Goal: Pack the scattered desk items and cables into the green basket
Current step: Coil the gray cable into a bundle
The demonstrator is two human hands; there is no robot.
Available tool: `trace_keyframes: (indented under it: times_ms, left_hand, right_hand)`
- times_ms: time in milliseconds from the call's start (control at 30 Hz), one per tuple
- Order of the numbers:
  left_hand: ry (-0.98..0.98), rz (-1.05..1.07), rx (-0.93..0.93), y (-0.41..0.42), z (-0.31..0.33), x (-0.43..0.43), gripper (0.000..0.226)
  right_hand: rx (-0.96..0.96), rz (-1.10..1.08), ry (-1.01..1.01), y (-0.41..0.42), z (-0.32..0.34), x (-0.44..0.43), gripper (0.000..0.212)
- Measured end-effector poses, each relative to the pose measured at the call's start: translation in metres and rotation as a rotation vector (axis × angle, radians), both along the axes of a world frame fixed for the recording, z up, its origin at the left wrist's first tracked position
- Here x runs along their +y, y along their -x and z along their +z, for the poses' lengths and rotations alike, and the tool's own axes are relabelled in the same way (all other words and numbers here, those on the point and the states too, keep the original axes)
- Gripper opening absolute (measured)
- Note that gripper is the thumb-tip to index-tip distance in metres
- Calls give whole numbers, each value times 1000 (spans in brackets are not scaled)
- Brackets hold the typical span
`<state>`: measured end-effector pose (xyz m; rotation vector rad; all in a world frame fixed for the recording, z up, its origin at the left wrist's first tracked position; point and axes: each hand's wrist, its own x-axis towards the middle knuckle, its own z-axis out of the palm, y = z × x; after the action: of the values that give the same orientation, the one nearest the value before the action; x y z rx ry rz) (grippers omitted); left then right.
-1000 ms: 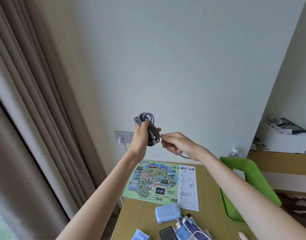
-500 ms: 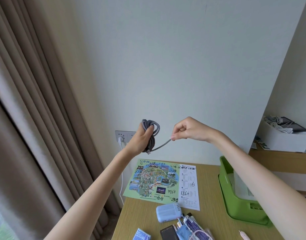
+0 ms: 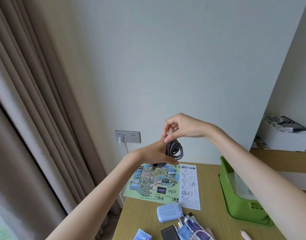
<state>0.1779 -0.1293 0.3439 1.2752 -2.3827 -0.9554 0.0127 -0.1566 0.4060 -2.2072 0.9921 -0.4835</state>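
At the left edge we see a beige curtain (image 3: 27, 118), then a wall socket (image 3: 127, 136) with a white plug in it. Our left hand (image 3: 154, 153) grips the coiled grey cable (image 3: 175, 149) in the air above the desk (image 3: 209, 215), and our right hand (image 3: 182, 127) pinches the coil's top between thumb and curled fingers. Below lie a park map (image 3: 157, 183) and a blue case (image 3: 168, 213). The green basket (image 3: 231, 189) stands farther right on the desk, well apart from the cable.

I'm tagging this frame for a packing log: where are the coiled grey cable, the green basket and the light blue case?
coiled grey cable (image 3: 176, 150), head view, on the hanging loops.
green basket (image 3: 240, 210), head view, on its outer wall.
light blue case (image 3: 169, 213), head view, on its top face.
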Motion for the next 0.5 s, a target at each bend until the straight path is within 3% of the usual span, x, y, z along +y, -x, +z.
trace_keyframes:
  times_ms: [67,167,400,500]
  left_hand:
    - [-48,39,83,-3,1,-1,95]
    - [-68,138,157,-10,3,-1,67]
    - [-140,168,293,-15,14,-3,58]
    - [-26,222,246,-17,16,-5,47]
  right_hand:
    - [13,-8,-28,2,1,0,25]
    - [27,-16,-35,5,2,0,24]
    - [127,-60,64,2,-2,2,14]
    - [83,-127,111,3,-5,3,13]
